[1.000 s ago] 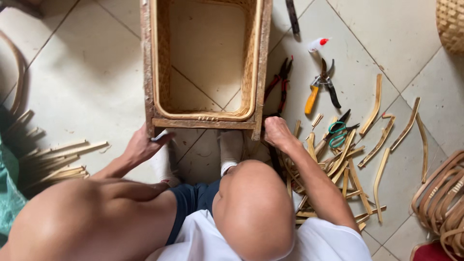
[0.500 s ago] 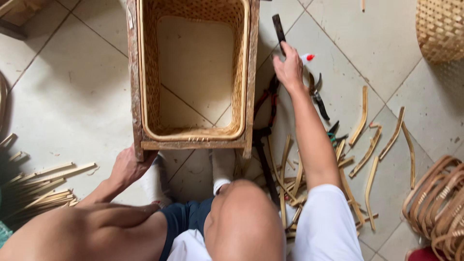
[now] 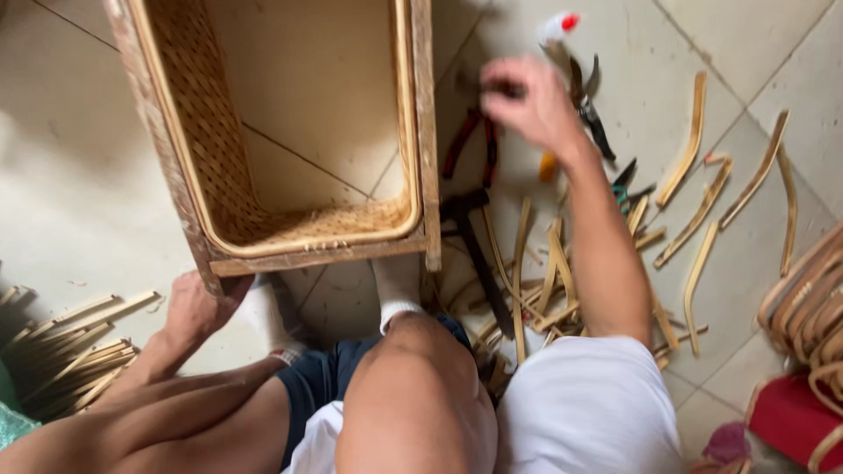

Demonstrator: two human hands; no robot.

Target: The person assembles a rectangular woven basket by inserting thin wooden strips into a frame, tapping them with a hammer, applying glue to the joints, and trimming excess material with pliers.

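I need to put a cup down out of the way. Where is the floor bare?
Bare pale floor tile lies left of the rectangular woven rattan frame. Right of it, pliers, a hammer and curved cane offcuts crowd the floor around the right hand.

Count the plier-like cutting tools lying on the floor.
3: red-handled pliers beside the frame; dark-handled cutters past the right hand; green-handled snips by the forearm. Others may be hidden.

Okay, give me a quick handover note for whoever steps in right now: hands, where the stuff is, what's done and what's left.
Left hand grips the near corner of the woven rectangular basket frame on the tiled floor.
Right hand, blurred, is over the tools beside the frame: red-handled pliers, shears; whether it holds anything is unclear.
Cut cane strips lie to the right.
Done: walls woven.
Left: bottom open, floor showing through.
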